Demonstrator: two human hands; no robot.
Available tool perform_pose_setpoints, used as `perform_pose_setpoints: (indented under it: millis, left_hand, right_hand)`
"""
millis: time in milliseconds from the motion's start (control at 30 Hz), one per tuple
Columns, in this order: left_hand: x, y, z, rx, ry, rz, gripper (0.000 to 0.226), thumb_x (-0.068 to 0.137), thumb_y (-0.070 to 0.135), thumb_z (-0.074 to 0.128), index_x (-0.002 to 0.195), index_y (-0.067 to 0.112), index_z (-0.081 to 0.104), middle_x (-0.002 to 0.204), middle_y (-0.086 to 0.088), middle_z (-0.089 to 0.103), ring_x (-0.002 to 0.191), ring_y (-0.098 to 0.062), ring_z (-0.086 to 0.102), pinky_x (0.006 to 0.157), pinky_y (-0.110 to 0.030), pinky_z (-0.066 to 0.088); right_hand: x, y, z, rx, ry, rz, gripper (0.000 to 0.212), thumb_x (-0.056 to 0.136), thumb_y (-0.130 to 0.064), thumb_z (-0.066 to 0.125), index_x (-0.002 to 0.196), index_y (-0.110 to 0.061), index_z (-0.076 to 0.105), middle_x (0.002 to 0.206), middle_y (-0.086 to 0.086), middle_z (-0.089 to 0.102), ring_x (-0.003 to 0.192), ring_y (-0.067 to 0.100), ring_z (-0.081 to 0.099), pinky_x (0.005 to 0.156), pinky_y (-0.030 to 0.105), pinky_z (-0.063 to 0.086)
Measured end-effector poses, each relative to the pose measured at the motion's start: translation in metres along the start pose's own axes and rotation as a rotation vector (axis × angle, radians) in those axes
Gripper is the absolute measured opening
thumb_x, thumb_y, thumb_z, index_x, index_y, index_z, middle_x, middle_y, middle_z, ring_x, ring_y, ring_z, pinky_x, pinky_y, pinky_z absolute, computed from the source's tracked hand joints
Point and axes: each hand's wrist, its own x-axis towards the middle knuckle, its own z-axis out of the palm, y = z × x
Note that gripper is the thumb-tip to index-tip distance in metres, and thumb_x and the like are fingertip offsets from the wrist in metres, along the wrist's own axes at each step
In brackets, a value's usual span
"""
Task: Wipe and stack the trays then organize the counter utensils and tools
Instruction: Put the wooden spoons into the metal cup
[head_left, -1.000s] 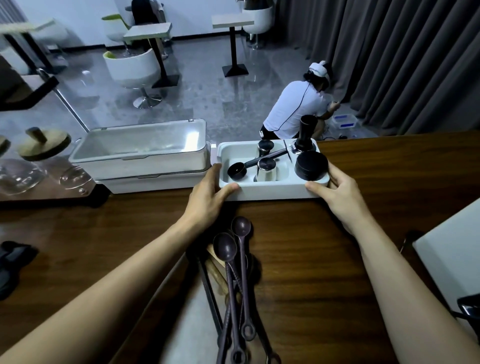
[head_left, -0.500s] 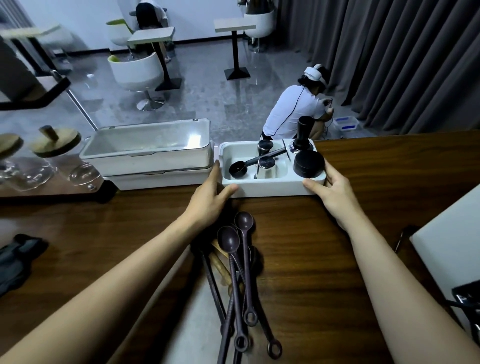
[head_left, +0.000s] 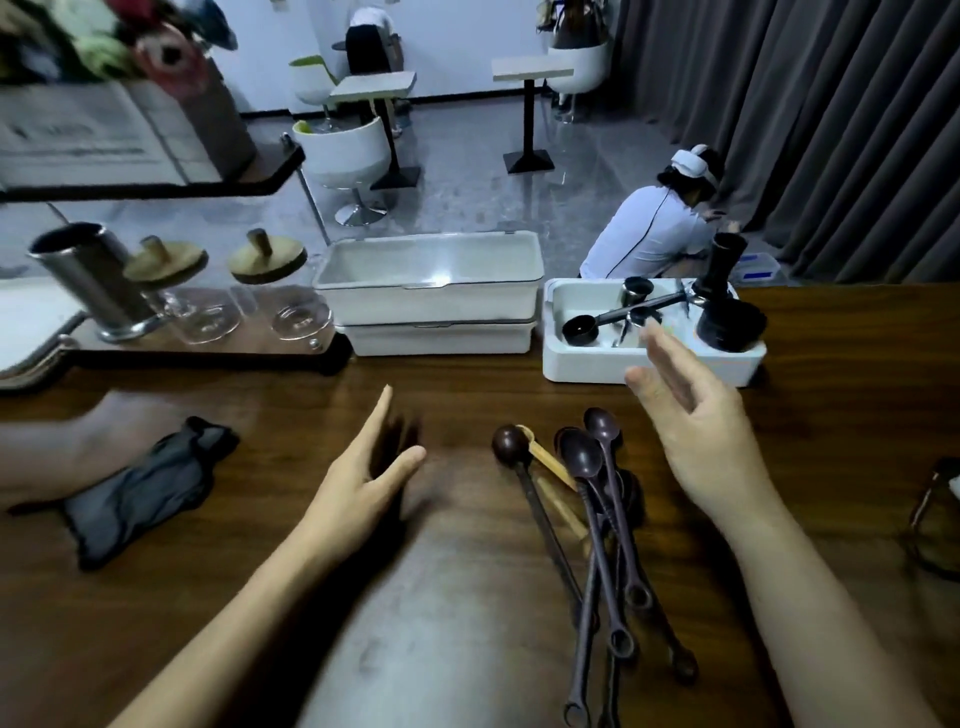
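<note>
Our left hand (head_left: 363, 478) is open above the brown counter (head_left: 467, 395), with its fingers straight and its thumb out to the side. It holds nothing. Our right hand (head_left: 696, 421) is open too, with its fingers spread, and it also holds nothing. It is up in front of the small white tray (head_left: 587, 366), and its fingertips cover part of the tray's near wall. The hand is blurry, so we cannot tell if it touches the tray. Inside the small tray are a black scoop (head_left: 579, 330), little metal cups (head_left: 636, 291) and a tall black tool (head_left: 727, 317). Just to the left of it are two big white trays (head_left: 431, 301), one on top of the other. A bunch of dark spoons (head_left: 587, 467) lies on the counter between our two hands, nearer the right one. A dark cloth (head_left: 145, 488) lies well to the left of our left hand. Behind the cloth are glass jars with wooden lids (head_left: 291, 312) and a shiny metal cup (head_left: 93, 275). Past the counter, a person in a white top (head_left: 649, 234) is down low on the floor.
</note>
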Motion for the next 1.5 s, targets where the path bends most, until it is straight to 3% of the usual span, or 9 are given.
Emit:
perform_pose_setpoints:
  millis: [200,367,700,867,933,1033,1133,1300,1500]
  left_hand:
    - [-0.018,-0.045,-0.084,-0.094,0.057,-0.010,0.093,0.082,0.075,0.062,0.158,0.051,0.014,0.157,0.028,0.028,0.144,0.012,0.028,0.120,-0.023,0.022]
    - [-0.026,-0.073,-0.155,-0.113,0.032,0.034,0.095,0.083,0.070,0.066,0.160,0.046,0.016,0.160,0.022,0.027,0.146,0.010,0.024,0.114,-0.010,0.019]
    - [-0.027,-0.117,-0.250,-0.091,0.023,0.070,0.097,0.076,0.071,0.065,0.159,0.047,0.020,0.160,0.026,0.029,0.146,0.011,0.025,0.122,-0.027,0.025]
    - [-0.022,-0.128,-0.281,-0.082,0.107,0.055,0.097,0.078,0.069,0.070,0.159,0.044,0.022,0.158,0.024,0.032,0.144,0.013,0.028,0.123,-0.030,0.028]
    - [-0.013,-0.133,-0.299,-0.057,0.145,0.058,0.104,0.071,0.077,0.067,0.159,0.043,0.024,0.159,0.022,0.032,0.145,0.009,0.028,0.123,-0.032,0.028]
    - [0.009,-0.140,-0.329,-0.003,0.197,0.054,0.111,0.067,0.081,0.068,0.160,0.039,0.023,0.158,0.023,0.031,0.145,0.008,0.028,0.122,-0.029,0.027]
    - [0.035,-0.146,-0.360,0.012,0.226,0.076,0.111,0.071,0.072,0.072,0.161,0.033,0.020,0.159,0.024,0.028,0.145,0.010,0.026,0.123,-0.026,0.024]
    - [0.087,-0.160,-0.408,0.023,0.217,0.064,0.104,0.084,0.045,0.076,0.163,0.020,0.014,0.151,0.026,0.024,0.131,0.019,0.026,0.096,0.007,0.021]
    - [0.138,-0.182,-0.433,0.063,0.148,0.075,0.098,0.090,0.049,0.071,0.163,0.031,0.009,0.160,0.012,0.031,0.141,0.003,0.026,0.103,-0.010,0.023]
  right_hand:
    - [-0.017,-0.027,0.133,-0.095,-0.247,-0.054,0.084,0.072,-0.086,0.057,0.147,-0.053,0.037,0.153,-0.023,0.042,0.140,-0.006,0.037,0.119,0.038,0.034]
    - [-0.031,-0.038,0.233,-0.148,-0.324,-0.043,0.074,0.084,-0.068,0.061,0.150,-0.050,0.035,0.148,-0.038,0.033,0.141,-0.012,0.028,0.123,0.033,0.027]
    - [-0.046,-0.067,0.365,-0.136,-0.351,-0.079,0.075,0.085,-0.062,0.056,0.153,-0.036,0.038,0.155,-0.022,0.036,0.142,-0.010,0.029,0.122,0.031,0.027]
    - [-0.029,-0.083,0.408,-0.128,-0.420,-0.132,0.062,0.096,-0.046,0.060,0.153,-0.038,0.037,0.153,-0.021,0.037,0.136,-0.015,0.029,0.109,0.002,0.024]
    - [-0.019,-0.090,0.429,-0.126,-0.437,-0.157,0.061,0.097,-0.048,0.058,0.153,-0.039,0.036,0.153,-0.024,0.035,0.137,-0.014,0.027,0.111,0.007,0.024]
    - [-0.003,-0.101,0.465,-0.132,-0.426,-0.186,0.063,0.097,-0.055,0.053,0.154,-0.041,0.032,0.158,-0.020,0.034,0.143,-0.006,0.027,0.118,0.022,0.024]
    - [0.018,-0.115,0.503,-0.090,-0.394,-0.178,0.061,0.102,-0.044,0.051,0.157,-0.031,0.030,0.160,-0.013,0.033,0.145,-0.003,0.025,0.119,0.020,0.022]
    - [0.058,-0.128,0.574,-0.035,-0.348,-0.103,0.066,0.105,-0.042,0.045,0.161,-0.023,0.016,0.165,-0.002,0.023,0.151,0.007,0.019,0.124,0.035,0.018]
    - [0.086,-0.125,0.621,-0.060,-0.289,-0.018,0.075,0.105,-0.044,0.043,0.160,-0.025,-0.004,0.169,-0.003,-0.001,0.154,0.011,0.002,0.120,0.024,0.006]
